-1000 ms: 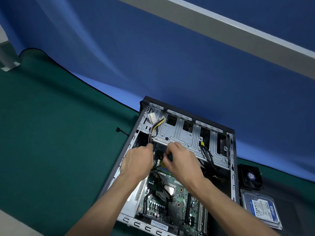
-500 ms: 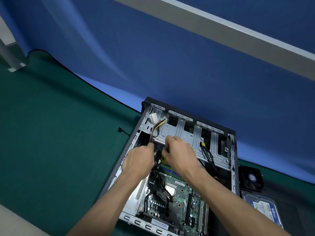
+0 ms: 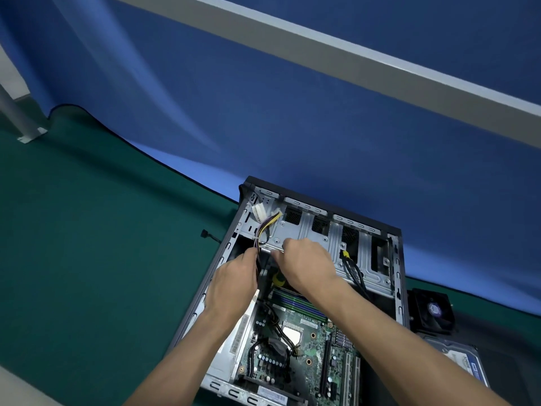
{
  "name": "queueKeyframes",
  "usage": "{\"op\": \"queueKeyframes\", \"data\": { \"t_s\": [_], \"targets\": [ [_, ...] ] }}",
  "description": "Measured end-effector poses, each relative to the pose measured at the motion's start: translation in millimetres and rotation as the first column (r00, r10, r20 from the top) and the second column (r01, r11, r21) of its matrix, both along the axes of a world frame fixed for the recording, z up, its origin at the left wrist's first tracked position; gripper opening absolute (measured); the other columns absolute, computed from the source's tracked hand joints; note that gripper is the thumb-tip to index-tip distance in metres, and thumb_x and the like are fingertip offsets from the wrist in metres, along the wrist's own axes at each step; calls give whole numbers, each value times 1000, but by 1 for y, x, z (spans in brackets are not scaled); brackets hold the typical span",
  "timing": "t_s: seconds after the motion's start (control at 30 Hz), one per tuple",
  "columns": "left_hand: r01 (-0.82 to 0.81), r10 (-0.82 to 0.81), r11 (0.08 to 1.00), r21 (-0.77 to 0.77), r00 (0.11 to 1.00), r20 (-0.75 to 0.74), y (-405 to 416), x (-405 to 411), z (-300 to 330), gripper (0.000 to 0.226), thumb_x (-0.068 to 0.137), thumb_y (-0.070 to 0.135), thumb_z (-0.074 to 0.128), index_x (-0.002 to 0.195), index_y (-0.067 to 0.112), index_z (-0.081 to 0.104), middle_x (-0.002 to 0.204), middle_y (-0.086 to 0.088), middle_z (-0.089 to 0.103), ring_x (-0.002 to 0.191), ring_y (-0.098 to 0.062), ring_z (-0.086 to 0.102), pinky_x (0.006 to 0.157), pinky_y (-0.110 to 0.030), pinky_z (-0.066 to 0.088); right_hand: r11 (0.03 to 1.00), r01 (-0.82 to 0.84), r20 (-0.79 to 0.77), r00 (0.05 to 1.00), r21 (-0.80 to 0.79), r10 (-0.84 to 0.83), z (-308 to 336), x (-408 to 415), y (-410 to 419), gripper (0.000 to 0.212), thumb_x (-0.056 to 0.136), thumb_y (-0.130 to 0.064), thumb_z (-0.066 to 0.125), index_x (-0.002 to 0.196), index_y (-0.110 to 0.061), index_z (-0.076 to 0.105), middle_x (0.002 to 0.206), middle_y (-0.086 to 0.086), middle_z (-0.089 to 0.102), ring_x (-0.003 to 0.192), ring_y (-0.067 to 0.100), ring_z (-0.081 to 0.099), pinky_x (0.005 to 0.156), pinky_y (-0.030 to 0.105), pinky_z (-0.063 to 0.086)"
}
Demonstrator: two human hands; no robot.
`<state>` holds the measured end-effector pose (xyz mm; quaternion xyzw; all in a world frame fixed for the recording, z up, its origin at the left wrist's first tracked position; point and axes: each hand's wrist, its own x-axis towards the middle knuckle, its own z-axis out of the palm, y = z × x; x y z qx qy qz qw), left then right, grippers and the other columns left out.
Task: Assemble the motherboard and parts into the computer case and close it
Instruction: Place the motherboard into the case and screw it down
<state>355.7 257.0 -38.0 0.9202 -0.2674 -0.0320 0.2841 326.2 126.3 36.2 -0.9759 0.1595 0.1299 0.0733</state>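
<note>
green mat (image 3: 87, 259), fan (image 3: 433, 312) beside open case (image 3: 393, 288)

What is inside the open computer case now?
Inside the computer case lie the green motherboard, a metal drive cage and coloured wires. Both hands cover the spot they work on.

A green mat (image 3: 96, 259) covers the table, its dark curved edge running from upper left down toward the right. Behind it hangs a blue backdrop cloth (image 3: 292, 127) with soft folds, its lower part paler where it meets the mat. A grey bar (image 3: 336, 57) crosses the cloth diagonally at the top. At far left a grey metal leg (image 3: 14, 115) ends in a flat foot plate (image 3: 31, 135) on the mat.
</note>
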Motion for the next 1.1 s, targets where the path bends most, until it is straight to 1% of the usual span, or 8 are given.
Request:
{"op": "queueKeyframes", "data": {
  "t_s": [0.17,0.27,0.37,0.5,0.6,0.83,0.97,1.1],
  "targets": [
    [-18,18,1000,-26,1000,9,1,-2,-2,17,95,10,39,89,16,53,69,1,60,61,-22,57,59,-41,48,993,0,-92,996,114,10,4,0,1,34,94,-30,53,120,-9,45,112,14,59,99,33,59,72,34,41],
    [-12,11,999,36,1000,29,0,-3,-2,17,96,13,39,93,14,56,71,-1,61,62,-24,57,57,-39,47,1000,7,-82,997,8,-6,6,0,5,39,99,-40,43,118,-6,49,111,14,61,101,32,60,70,33,38],
    [6,-14,988,155,999,49,-1,-2,-1,14,94,13,41,94,16,54,73,-1,64,63,-27,59,53,-34,39,985,60,-159,987,163,-34,9,3,9,39,95,-29,50,127,-10,39,119,15,53,106,35,57,78,37,43],
    [6,-23,974,227,997,74,-2,-1,1,14,94,15,41,95,18,55,73,-1,65,61,-26,60,52,-32,36,996,50,-130,991,70,-40,12,1,8,34,100,-31,43,124,-7,44,118,14,57,106,33,58,74,34,40],
    [-6,-18,967,253,996,90,-3,0,1,14,95,16,40,94,19,53,70,0,63,54,-23,46,51,-30,30,979,83,-185,982,188,-48,14,1,9,38,94,-23,51,128,-11,37,120,14,52,103,34,57,75,36,44],
    [2,-22,963,269,997,73,-4,1,3,15,97,19,36,96,19,51,75,-1,65,58,-24,45,53,-32,30,970,108,-205,977,217,-63,15,2,11,37,94,-25,52,126,-12,38,114,14,58,97,33,61,75,38,49],
    [13,-29,959,283,998,54,-4,1,5,16,98,18,35,97,18,51,80,-1,66,62,-25,52,55,-31,29,987,123,-135,985,98,-109,13,0,10,37,98,-37,42,122,-9,44,106,10,63,91,28,59,69,32,41],
    [33,-42,961,276,999,28,-4,1,10,18,97,14,34,99,17,52,84,-4,66,74,-28,62,57,-32,29,972,148,-163,979,184,-119,11,-2,12,39,95,-32,50,124,-13,32,80,1,55,70,22,53,59,32,40]
  ]
}}
